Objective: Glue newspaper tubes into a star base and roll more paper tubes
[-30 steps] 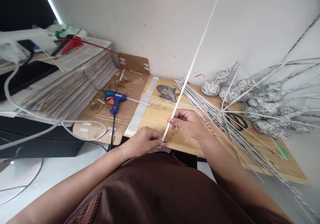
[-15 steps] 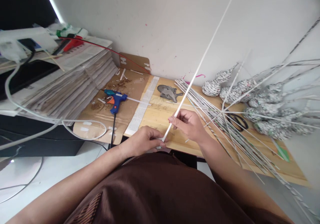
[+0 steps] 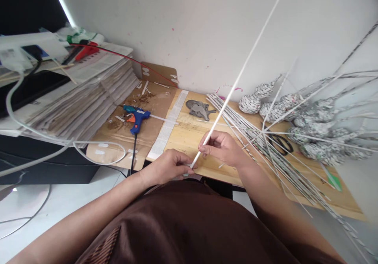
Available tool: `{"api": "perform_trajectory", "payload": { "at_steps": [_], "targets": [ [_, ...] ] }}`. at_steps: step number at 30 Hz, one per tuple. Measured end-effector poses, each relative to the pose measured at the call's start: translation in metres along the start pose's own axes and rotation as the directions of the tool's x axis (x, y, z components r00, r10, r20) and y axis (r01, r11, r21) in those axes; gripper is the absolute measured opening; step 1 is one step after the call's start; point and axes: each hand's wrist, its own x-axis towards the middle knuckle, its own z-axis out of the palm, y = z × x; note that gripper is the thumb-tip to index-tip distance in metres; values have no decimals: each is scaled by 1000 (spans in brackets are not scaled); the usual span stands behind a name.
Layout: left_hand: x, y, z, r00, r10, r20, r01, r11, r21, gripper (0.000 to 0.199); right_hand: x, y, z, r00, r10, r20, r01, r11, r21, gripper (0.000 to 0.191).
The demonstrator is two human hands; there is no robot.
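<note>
A long, thin white paper stick [image 3: 236,81] slants up and right in front of the wall. Its lower end is pinched in my left hand [image 3: 173,165], at the table's front edge. Just above that, the thumb and fingers of my right hand [image 3: 221,148] close round the same stick. A small pale piece shows under my left fingertips, too hidden to make out. Beyond my hands a grey lump [image 3: 199,109] lies on the wooden table [image 3: 189,138], with a printed paper strip [image 3: 168,128] to its left.
A blue glue gun [image 3: 138,120] rests on cardboard at left, beside stacked newspapers [image 3: 88,98] and white cables [image 3: 44,132]. To the right lie a bundle of paper sticks [image 3: 245,120], black-handled scissors [image 3: 280,144] and several woven paper shapes [image 3: 251,103]. A wall stands behind.
My right hand has slid slightly down along the stick, closer to my left hand. The stick's upper part has tilted a little to the right.
</note>
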Motion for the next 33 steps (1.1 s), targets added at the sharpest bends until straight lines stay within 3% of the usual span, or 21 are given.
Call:
{"api": "perform_trajectory", "payload": {
  "at_steps": [3,6,9,12,15,19,26,30,33],
  "targets": [
    [0,2,-5,999,-5,-51,7,999,45,23,-4,-7,0,997,-4,-71,1,999,-39,25],
    [0,5,-16,984,43,-171,-25,994,108,23,-8,-11,1,991,-35,-131,32,999,-30,24],
    [-1,7,-28,941,153,-303,-87,972,219,24,-11,-9,2,978,-68,-196,71,997,9,24],
    [-2,9,-36,893,201,-403,-118,968,222,27,-12,-4,6,958,-81,-275,102,993,62,24],
    [-2,11,-37,867,206,-454,-182,979,95,26,-11,5,13,933,-60,-354,119,982,146,23],
    [1,11,-33,871,160,-465,-287,933,-217,26,-6,17,23,900,-47,-434,171,953,250,21],
    [13,8,-29,807,102,-582,-472,705,-530,51,0,23,35,869,-73,-489,227,937,264,21],
    [19,8,-26,824,2,-567,-477,541,-692,31,3,22,44,860,2,-511,203,916,345,26],
    [22,8,-23,829,-25,-558,-481,476,-736,21,8,21,50,855,126,-503,155,864,479,32]
  ]
}}
